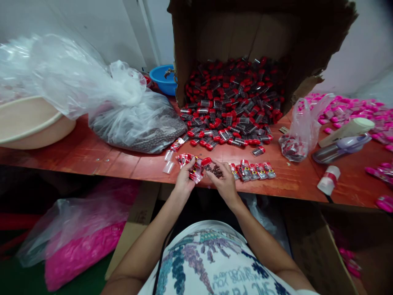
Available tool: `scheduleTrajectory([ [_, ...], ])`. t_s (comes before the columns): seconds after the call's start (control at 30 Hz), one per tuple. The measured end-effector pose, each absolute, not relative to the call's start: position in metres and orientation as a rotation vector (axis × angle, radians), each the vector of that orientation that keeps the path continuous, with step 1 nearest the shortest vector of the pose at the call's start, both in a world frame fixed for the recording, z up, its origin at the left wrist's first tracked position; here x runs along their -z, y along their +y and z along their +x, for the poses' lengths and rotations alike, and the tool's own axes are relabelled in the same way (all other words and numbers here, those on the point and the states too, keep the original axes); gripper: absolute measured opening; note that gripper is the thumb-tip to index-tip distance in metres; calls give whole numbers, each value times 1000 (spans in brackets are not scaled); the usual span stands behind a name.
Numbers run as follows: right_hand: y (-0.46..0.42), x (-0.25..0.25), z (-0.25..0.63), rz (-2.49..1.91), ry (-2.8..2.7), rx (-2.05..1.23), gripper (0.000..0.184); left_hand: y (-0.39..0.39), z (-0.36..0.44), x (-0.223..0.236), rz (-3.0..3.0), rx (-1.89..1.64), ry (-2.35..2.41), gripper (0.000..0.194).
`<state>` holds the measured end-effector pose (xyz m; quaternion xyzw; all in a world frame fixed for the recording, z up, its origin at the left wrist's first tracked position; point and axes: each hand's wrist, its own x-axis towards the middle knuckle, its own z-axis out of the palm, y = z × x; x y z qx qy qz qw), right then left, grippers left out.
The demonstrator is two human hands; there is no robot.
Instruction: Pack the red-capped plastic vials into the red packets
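My left hand (185, 179) is closed on a bunch of small red-and-yellow printed packets (195, 175) at the table's front edge. Beside it, my right hand (226, 183) pinches a small red-capped clear container (206, 161) with dark contents; the fingers partly cover it. Just right of that hand, several red-printed packets (259, 171) lie in a row. To the left of my left hand are clear plastic sleeves (168, 166). Behind both hands, a heap of red-capped containers (227, 119) spills from a cardboard box (267, 35) lying on its side.
A clear bag of dark beads (144, 123) and a cream basin (30, 127) stand at left, a blue basin (164, 80) behind. On the right are a small plastic bag (293, 139), a bottle (337, 149), a white roll (328, 180) and pink items (353, 108).
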<state>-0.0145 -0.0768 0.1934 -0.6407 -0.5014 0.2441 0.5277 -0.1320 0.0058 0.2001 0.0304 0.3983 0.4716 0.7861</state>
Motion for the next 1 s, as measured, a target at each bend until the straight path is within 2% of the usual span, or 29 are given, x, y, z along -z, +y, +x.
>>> scheduleTrajectory([
  [0.33,-79,-191,-17,-1506,-1241,-620,43,3,-130,-205,100,-1002,897,5],
  [0.8,-83,-196,-15,-1406,-1199,-718,38,-12,-132,-221,465,-1060,838,32],
  [1.0,-83,-192,-23,-1319,-958,-862,49,-18,-132,-226,547,-1040,903,33],
])
